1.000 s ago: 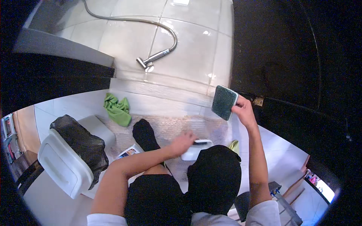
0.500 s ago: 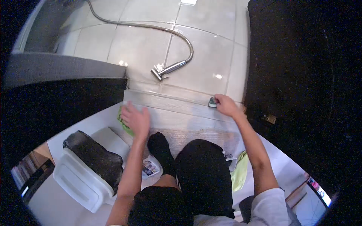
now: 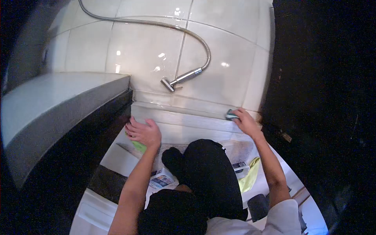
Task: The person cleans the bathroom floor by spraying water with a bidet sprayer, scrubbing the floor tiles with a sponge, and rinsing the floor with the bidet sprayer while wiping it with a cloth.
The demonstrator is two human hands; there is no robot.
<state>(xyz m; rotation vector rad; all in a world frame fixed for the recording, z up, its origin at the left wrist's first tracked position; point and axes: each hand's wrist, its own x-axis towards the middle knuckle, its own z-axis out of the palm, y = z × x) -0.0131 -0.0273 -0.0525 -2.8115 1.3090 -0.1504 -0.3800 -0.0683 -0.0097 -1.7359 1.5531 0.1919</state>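
My right hand [image 3: 246, 122] pinches a small blue-green sponge [image 3: 232, 114], which touches the pale ledge [image 3: 176, 116] at the edge of the tiled floor. The sponge is tilted, and my fingers cover part of it. At the left end of the ledge, my left hand [image 3: 144, 132] is open with its thumb apart from the fingers. Just beneath it lies a green cloth [image 3: 139, 146], mostly hidden; whether the palm presses on it I cannot tell.
A metal spray head [image 3: 182, 78] on a flexible hose lies on wet tiles [image 3: 149, 51] ahead. A low wall [image 3: 78, 102] stands left, a dark surface [image 3: 313, 98] right. Near my knees are a printed box [image 3: 162, 178], a yellow-green cloth [image 3: 249, 176] and a white lid [image 3: 94, 209].
My view has shifted and turned slightly. My right hand still holds the sponge at the ledge, now more tilted. The left hand remains above the green cloth.
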